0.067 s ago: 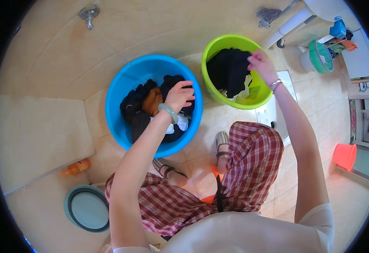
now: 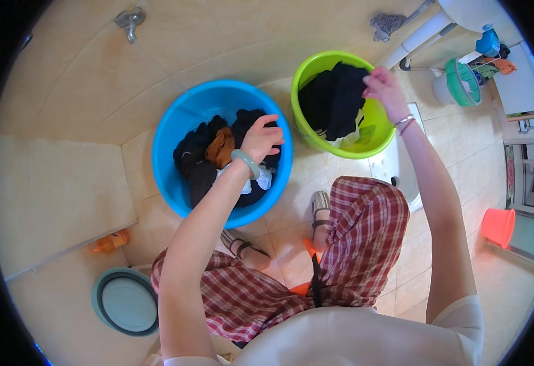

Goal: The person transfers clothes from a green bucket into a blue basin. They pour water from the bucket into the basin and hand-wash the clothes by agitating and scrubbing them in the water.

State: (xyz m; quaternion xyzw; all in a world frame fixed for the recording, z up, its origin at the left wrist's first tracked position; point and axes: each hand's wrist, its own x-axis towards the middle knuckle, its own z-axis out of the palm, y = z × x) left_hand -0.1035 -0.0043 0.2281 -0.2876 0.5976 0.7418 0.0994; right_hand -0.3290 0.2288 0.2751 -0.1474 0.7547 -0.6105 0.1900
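Note:
My right hand [image 2: 386, 93] is over the right side of a lime-green bucket [image 2: 378, 129], its fingers pinched on the edge of a black garment [image 2: 334, 100]. That garment lies bunched in the bucket, partly lifted, with a pale cloth [image 2: 356, 124] showing under it. Above the right part of a blue basin [image 2: 180, 113] hovers my left hand [image 2: 259, 141], fingers spread and holding nothing. Dark clothes [image 2: 201, 146], a brown cloth [image 2: 220, 148] and a white cloth [image 2: 264, 179] fill the basin. My left hand and forearm hide some of them.
A squat toilet pan [image 2: 405, 171] lies right of the bucket. Left are an orange bottle [image 2: 109, 242] and a grey-green folding basin [image 2: 126, 302]. A pink bucket [image 2: 498, 227] stands far right; a tap [image 2: 131, 21] juts from the wall. My sandalled feet are near both tubs.
My right hand has shifted slightly to the right, drawing the black garment's edge along with it. My left hand stays almost where it was.

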